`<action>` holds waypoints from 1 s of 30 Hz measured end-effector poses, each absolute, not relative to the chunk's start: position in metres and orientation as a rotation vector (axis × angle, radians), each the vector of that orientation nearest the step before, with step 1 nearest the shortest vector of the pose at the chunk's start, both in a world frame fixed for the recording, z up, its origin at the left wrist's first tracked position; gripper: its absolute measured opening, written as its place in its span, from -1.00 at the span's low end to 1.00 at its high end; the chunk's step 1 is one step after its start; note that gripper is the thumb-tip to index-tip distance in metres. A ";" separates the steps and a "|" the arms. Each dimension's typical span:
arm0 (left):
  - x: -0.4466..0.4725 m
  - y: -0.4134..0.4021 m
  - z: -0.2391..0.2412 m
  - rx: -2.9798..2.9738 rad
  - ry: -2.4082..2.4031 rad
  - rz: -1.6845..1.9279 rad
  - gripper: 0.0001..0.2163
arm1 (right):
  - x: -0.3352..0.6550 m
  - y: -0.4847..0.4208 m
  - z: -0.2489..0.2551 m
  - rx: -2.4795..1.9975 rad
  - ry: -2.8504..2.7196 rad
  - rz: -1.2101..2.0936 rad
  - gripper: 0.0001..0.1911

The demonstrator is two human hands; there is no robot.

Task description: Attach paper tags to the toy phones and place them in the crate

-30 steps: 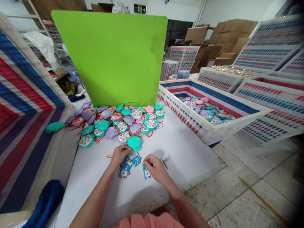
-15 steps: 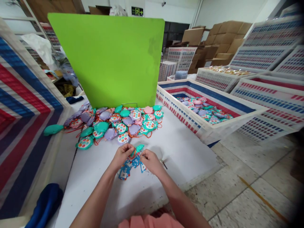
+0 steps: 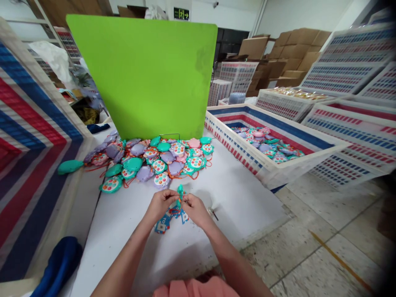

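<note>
My left hand (image 3: 161,203) is closed, its fingertips pinching the left side of a small green turtle-shaped toy (image 3: 180,190). From the right, my right hand (image 3: 195,209) pinches near the same toy's lower edge. The toy stands edge-on between my fingers, above the table. Partly hidden behind and below my hands lie several blue printed tags (image 3: 161,226), with bits of orange cord among them. Beyond is a pile of turtle- and whale-like toys (image 3: 144,174) in green, purple and pink, many with orange cords.
A tall green board (image 3: 145,78) stands behind the pile. To the right is a white crate (image 3: 266,173) with a striped lining and more toys inside. A striped-lined crate (image 3: 34,111) leans at left. A small dark-tipped item (image 3: 213,213) lies on the white table (image 3: 235,198).
The green toy has turned from lying tilted to standing edge-on between my fingers. My left hand has shifted slightly to the right.
</note>
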State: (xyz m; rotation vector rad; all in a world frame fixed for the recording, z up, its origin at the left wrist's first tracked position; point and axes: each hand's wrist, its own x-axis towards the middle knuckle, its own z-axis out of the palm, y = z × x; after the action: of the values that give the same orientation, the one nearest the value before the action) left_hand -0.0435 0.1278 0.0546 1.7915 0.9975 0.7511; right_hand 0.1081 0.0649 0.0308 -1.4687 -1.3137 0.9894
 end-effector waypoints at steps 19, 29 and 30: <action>-0.047 0.099 0.104 2.490 0.784 0.872 -0.80 | 0.103 0.063 0.044 -1.056 -0.672 1.516 -0.73; -0.042 0.073 0.103 2.987 0.777 0.506 -0.82 | 0.099 0.064 0.040 -1.040 -0.508 1.547 -0.67; -0.041 0.073 0.102 3.026 0.787 0.480 -0.83 | 0.099 0.064 0.040 -1.037 -0.509 1.549 -0.66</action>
State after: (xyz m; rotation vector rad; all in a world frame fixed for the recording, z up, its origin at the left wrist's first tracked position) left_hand -0.0409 0.0729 0.1022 3.0265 0.7870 0.4797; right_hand 0.0995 0.0638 0.0402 -1.0375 -0.5091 1.5488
